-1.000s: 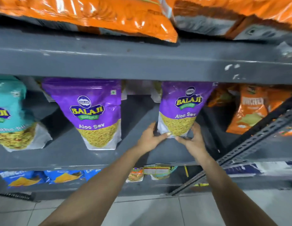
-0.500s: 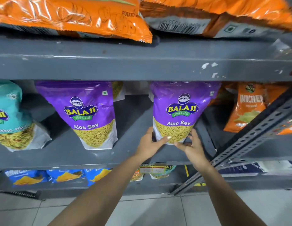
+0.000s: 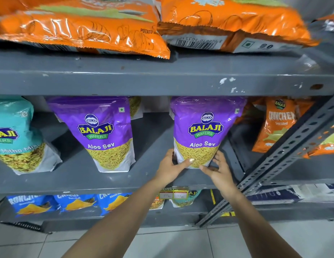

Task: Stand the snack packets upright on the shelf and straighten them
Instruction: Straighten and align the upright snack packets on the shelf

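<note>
Head view, middle shelf (image 3: 110, 180): grey metal, holding four groups of packets standing in a row.
Right purple packet (image 3: 205, 131): Balaji Aloo Sev, upright on the middle shelf, right of centre, top edge hidden behind the lip of the shelf above.
Left hand (image 3: 171, 169): at the lower left corner of that packet, thumb pressed flat across the front near the base, remaining fingers wrapped behind the left edge and out of sight.
Right hand (image 3: 221, 171): at the lower right corner of the same packet, fingers spread and curved round the right edge, thumb pointing left along the shelf just under the base, near the left thumb.
Grip: both hands clamped on the packet's bottom corners, one each side.
Left purple packet (image 3: 104, 133): second Aloo Sev, upright, well apart to the left, leaning slightly with its base towards the right.
Teal packet (image 3: 15, 135): Mitho Mix, far left on the same shelf, partly cut off by the frame edge.
Orange packets (image 3: 278, 123): Cruncher, to the right of the held packet, partly behind a slanted perforated metal strut (image 3: 285, 151).
Top shelf: two large orange crisp bags (image 3: 84, 28) lying flat, ends overhanging the front edge.
Bottom shelf: blue packets (image 3: 73, 203) lying at the left, price labels (image 3: 173, 194) on the shelf edge below the hands.
Floor: pale tiles (image 3: 171, 244) beneath both forearms.
</note>
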`<action>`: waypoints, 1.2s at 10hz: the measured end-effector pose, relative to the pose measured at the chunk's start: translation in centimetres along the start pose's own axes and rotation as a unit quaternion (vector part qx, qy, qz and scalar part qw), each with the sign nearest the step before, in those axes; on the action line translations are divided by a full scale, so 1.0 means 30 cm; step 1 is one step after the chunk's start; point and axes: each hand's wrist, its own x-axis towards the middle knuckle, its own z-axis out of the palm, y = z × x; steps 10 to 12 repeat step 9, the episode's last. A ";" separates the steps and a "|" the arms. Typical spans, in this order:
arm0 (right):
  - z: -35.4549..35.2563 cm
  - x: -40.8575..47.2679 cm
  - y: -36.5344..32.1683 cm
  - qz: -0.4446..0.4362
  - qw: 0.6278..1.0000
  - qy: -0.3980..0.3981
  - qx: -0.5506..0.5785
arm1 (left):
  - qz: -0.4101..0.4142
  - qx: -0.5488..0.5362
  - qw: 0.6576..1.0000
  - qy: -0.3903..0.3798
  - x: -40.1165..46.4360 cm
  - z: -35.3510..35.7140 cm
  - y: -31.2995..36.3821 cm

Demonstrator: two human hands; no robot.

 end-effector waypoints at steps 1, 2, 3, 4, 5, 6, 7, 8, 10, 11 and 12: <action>-0.003 -0.004 0.003 -0.002 1.000 0.000 0.010 | -0.003 0.001 1.000 -0.006 -0.004 -0.005 0.006; -0.004 -0.019 -0.023 -0.002 1.000 -0.006 0.026 | 0.006 -0.005 1.000 -0.015 -0.008 -0.024 0.036; -0.016 -0.007 -0.102 -0.027 0.996 -0.006 0.081 | 0.049 -0.042 0.998 -0.004 0.005 -0.048 0.115; -0.020 0.030 -0.216 -0.059 0.987 0.005 0.151 | 0.102 -0.092 0.990 0.024 0.025 -0.065 0.234; -0.018 0.069 -0.308 -0.077 0.979 0.031 0.187 | 0.143 -0.119 0.982 0.041 0.043 -0.074 0.350; -0.026 0.100 -0.364 -0.093 0.972 0.063 0.208 | 0.148 -0.174 0.972 0.054 0.050 -0.082 0.438; -0.047 0.114 -0.404 -0.096 0.967 0.087 0.220 | 0.142 -0.205 0.966 0.066 0.051 -0.088 0.471; -0.065 0.119 -0.426 -0.113 0.965 0.103 0.214 | 0.148 -0.222 0.961 0.072 0.039 -0.093 0.477; -0.034 0.058 -0.374 -0.124 0.956 0.184 0.192 | 0.139 -0.208 0.964 0.087 -0.007 -0.098 0.393; -0.034 0.058 -0.374 -0.124 0.956 0.184 0.192 | 0.139 -0.208 0.964 0.087 -0.007 -0.098 0.393; -0.034 0.058 -0.374 -0.124 0.956 0.184 0.192 | 0.139 -0.208 0.964 0.087 -0.007 -0.098 0.393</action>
